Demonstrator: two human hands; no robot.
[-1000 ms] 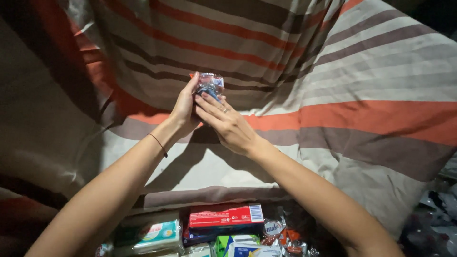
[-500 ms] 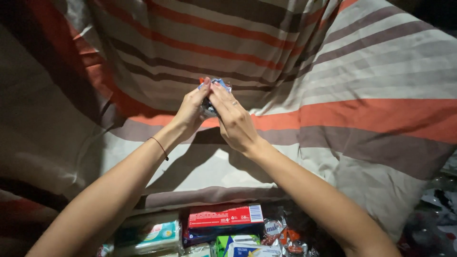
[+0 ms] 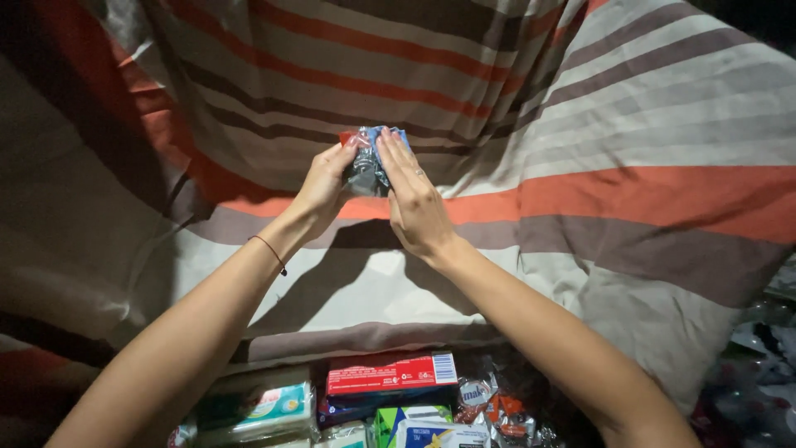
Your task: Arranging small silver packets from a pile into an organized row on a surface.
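My left hand [image 3: 322,184] and my right hand [image 3: 414,199] meet over a striped bedspread [image 3: 597,149] and together grip a small crinkly packet [image 3: 371,156], shiny silver with blue and red parts. The left fingers curl around its left side. The right hand lies flat against its right side, fingers pointing up. A thin cord bracelet [image 3: 272,251] is on my left wrist. Both forearms reach up from the bottom of the view.
Near the bottom edge lies a heap of packaged goods: a red box [image 3: 390,373], a pale green wrapped pack [image 3: 265,406], a green and white carton [image 3: 410,417] and small shiny sachets [image 3: 489,402]. More crinkly wrappers [image 3: 763,365] lie at the right edge.
My hands have closed in on the packet, pressing it between them; the right hand moved from below it to flat against its side. The hands sit slightly lower in view.
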